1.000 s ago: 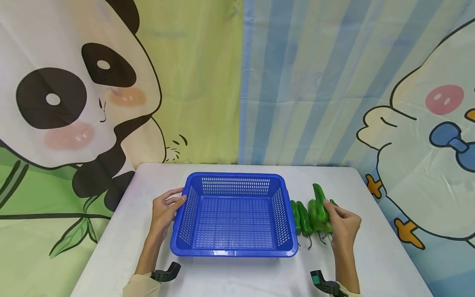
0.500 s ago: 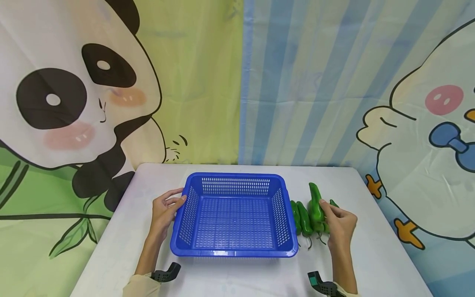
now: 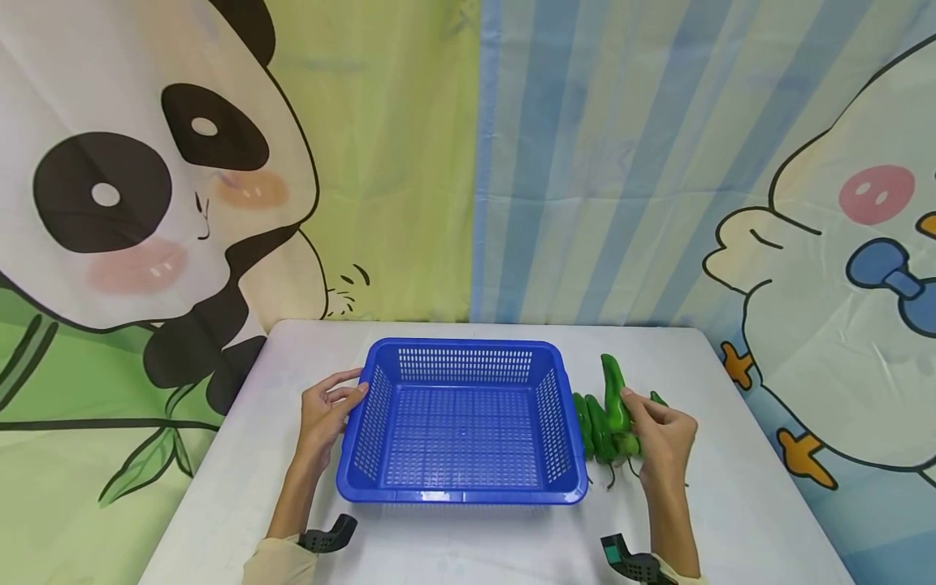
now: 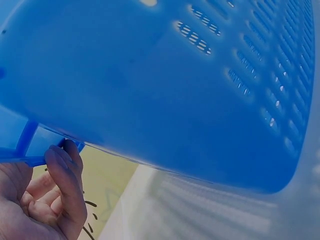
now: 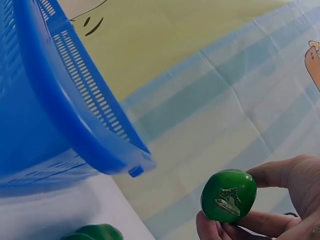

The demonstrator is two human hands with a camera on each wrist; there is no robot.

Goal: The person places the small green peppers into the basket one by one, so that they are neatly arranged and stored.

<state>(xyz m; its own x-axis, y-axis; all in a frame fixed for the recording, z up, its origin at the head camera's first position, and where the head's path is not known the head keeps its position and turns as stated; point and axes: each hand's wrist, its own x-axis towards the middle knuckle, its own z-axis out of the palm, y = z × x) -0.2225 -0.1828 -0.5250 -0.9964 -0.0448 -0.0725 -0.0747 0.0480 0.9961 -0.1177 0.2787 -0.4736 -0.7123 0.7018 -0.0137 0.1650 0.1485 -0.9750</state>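
Note:
A blue plastic basket with slotted walls and nothing in it stands mid-table. My left hand holds its left rim, thumb on top and fingers below; the left wrist view shows the curled fingers at the rim. Beyond the basket's right side, my right hand pinches a long green pepper between thumb and fingers, tip upward. The right wrist view shows the pepper's blunt stem end. Several other green peppers lie beneath and beside it, partly hidden by the basket and right hand.
The white table runs back to a printed cloth backdrop with a panda and a chick. Black devices are strapped at both wrists.
My right hand has moved left towards the basket, carrying the pepper slightly upward above the other peppers. The left hand and the basket have stayed in place.

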